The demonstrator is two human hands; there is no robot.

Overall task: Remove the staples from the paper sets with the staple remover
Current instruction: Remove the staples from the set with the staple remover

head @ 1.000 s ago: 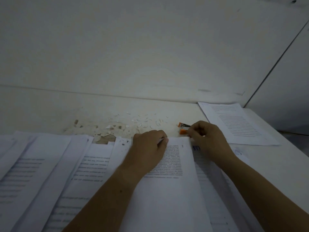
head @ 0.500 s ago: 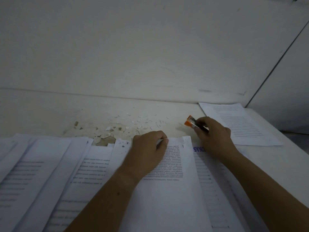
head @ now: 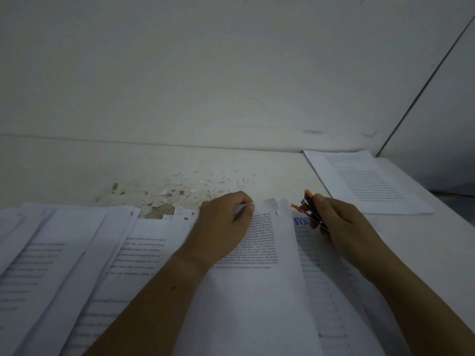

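Note:
My left hand (head: 226,227) rests on the middle paper set (head: 259,278) and pinches its top edge between thumb and curled fingers. My right hand (head: 341,227) grips an orange and metal staple remover (head: 309,206), jaws pointing up and away, just right of that set's top right corner and above a sheet with a blue heading (head: 303,222). Whether the jaws hold a staple is too small to tell.
Overlapping paper sets (head: 64,253) fan across the near side of the white table (head: 257,168). Pulled staples and paper scraps (head: 205,181) litter the table by the wall. A separate printed sheet (head: 359,181) lies at the far right corner.
My right hand lifted the staple remover off the paper's corner, swung it up towards the wall, then drew it back down beside the corner. The left hand kept its pinch on the top edge.

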